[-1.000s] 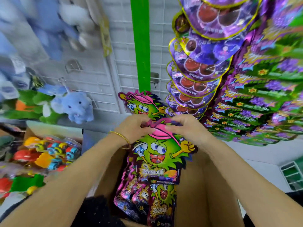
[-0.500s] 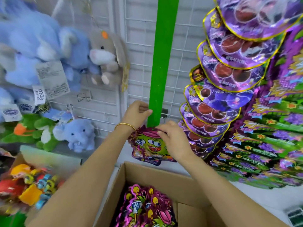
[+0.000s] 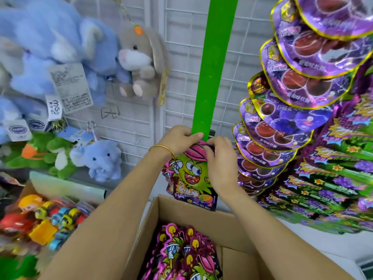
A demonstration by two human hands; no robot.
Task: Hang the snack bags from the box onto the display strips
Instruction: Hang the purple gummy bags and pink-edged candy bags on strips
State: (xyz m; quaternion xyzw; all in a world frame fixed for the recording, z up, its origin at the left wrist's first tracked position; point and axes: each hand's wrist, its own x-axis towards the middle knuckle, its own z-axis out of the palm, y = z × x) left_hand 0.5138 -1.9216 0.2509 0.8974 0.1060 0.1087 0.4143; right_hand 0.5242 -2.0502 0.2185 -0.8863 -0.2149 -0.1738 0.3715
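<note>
A green display strip [image 3: 214, 65] hangs down the white wire grid. At its lower end my left hand [image 3: 178, 139] pinches the strip, thumb across its front. My right hand [image 3: 219, 160] grips the pink top of a snack bag [image 3: 190, 178] with a green cartoon face and holds it against the strip's end. A second bag of the same kind shows just behind it. Below, an open cardboard box [image 3: 161, 215] holds several more of these bags [image 3: 187, 255].
Purple snack packs [image 3: 298, 93] hang in a column to the right, with green-and-purple packs [image 3: 341, 174] stacked beside them. Plush toys [image 3: 60, 57] hang on the grid at left, above a bin of small colourful toys [image 3: 46, 221].
Both hands lifted a bag out of the box up to the bottom of the green strip. My left hand moved onto the strip's end while my right hand brought the bag's top against it.
</note>
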